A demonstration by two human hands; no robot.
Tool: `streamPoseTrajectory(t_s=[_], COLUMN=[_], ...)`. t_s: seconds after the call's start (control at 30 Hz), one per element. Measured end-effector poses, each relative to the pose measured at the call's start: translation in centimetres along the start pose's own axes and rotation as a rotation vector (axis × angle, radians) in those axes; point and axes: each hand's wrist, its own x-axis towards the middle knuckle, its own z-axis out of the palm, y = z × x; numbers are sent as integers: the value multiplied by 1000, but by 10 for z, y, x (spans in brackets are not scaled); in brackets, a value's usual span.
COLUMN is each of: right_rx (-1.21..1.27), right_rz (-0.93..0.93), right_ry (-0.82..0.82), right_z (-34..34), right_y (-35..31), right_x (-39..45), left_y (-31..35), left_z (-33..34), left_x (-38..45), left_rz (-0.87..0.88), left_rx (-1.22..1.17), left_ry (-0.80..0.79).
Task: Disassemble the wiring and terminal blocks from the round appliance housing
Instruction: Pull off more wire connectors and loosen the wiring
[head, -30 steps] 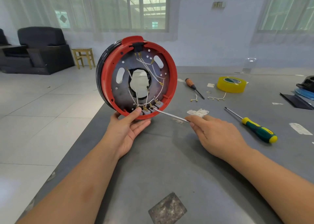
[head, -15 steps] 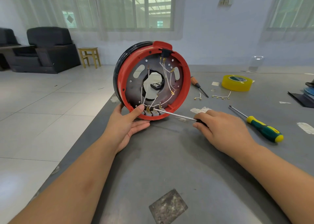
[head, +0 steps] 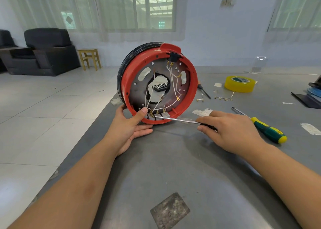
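The left hand point(head: 129, 124) still clasps the bottom rim of the round red housing point(head: 159, 82), thumb inside by the terminal blocks point(head: 157, 116), fingers underneath. The housing stands on edge on the grey counter point(head: 173, 168), turned more to the right than a second ago, its black plug socket now at upper right. The right hand point(head: 229, 131) stays clamped on a screwdriver point(head: 175, 119), tip at the blocks. Right of the housing lie a green-yellow screwdriver point(head: 265, 130), loose wires point(head: 224, 97) and yellow tape point(head: 240, 83); its label is unreadable.
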Motion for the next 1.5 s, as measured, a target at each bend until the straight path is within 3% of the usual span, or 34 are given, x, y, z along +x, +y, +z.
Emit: streamPoseTrajectory(t_s=[0.47,0.83,1.5], right_rx=[-57,55,-42], right_rz=[-46,-24,-117], right_ry=[93,132,268], right_z=[-6,0,5], right_y=[-3,-1,-7], right_x=[1,0,-2], left_y=[-1,-3,2], left_z=[-9,-8,-3], left_x=[6,4,-3], left_rz=[-51,-29,-1], left_rx=[-26,-2,-82], left_ry=[-64,-73,15])
